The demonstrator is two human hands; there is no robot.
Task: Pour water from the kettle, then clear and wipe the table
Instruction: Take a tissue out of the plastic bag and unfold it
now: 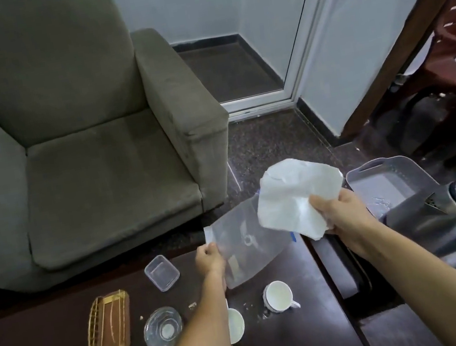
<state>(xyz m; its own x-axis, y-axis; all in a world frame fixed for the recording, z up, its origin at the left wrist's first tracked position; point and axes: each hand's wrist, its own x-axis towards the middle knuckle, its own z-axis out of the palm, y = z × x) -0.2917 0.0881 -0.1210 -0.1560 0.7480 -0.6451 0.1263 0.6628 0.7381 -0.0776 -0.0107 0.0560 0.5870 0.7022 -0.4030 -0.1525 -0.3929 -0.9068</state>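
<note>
Dark table [306, 325] bears white cup [277, 296]; kettle [445, 215] sits in grey tray [383, 187].

- The kettle [451, 214] is of dark metal with a black ring on top. It sits in a grey tray [386, 170], right of the table.
- The table [308, 334] is dark brown wood, with crumbs beside an empty white cup [278, 295].
- The white cloth [293, 192] is crumpled. The right hand [339, 211] grips it above the far side of the table.
- The clear bag [250, 238] hangs just left of the cloth, pinched by the left hand [208, 259].
</note>
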